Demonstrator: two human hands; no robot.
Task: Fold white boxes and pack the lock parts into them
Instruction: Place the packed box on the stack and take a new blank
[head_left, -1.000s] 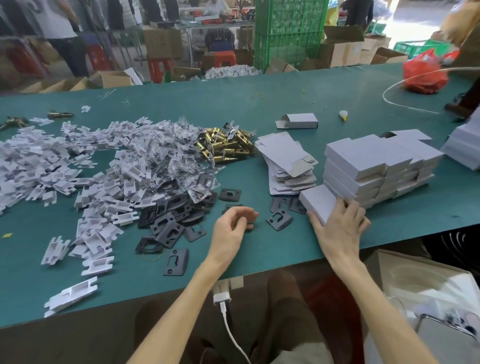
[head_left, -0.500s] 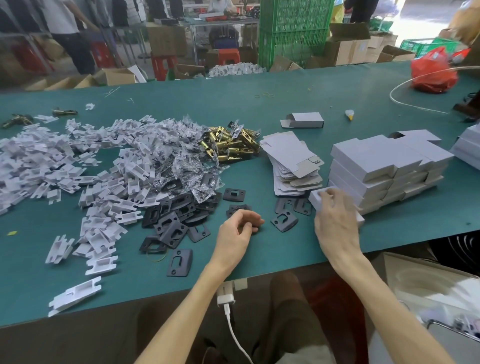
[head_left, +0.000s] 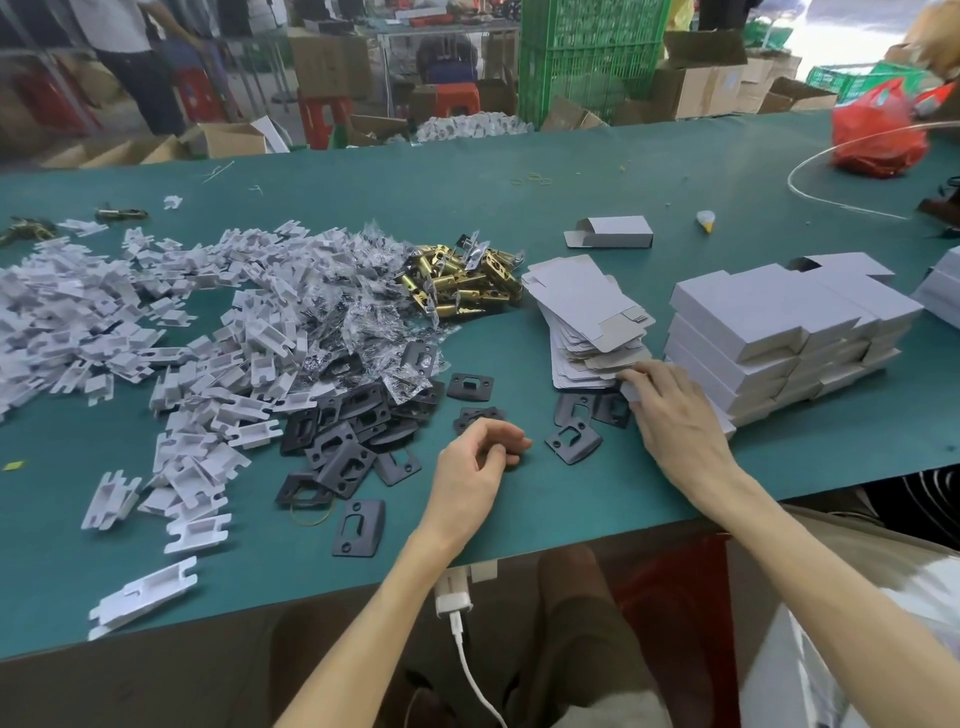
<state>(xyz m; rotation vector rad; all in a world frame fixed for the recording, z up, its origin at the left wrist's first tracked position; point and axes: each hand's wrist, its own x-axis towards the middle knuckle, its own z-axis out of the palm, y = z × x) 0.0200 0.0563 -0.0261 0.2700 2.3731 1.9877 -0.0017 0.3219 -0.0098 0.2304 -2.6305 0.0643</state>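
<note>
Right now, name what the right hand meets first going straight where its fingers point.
The stack of flat white cardboard box blanks; the right hand's fingertips seem at its near edge.

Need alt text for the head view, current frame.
A person's right hand touches the near edge of a stack of flat white cardboard box blanks, while the left hand rests loosely curled on the green table. Black metal plates, white plastic pieces and folded white boxes surround them.

Green table (head_left: 649, 176), white boxes (head_left: 779, 322), black plates (head_left: 343, 436)
</note>
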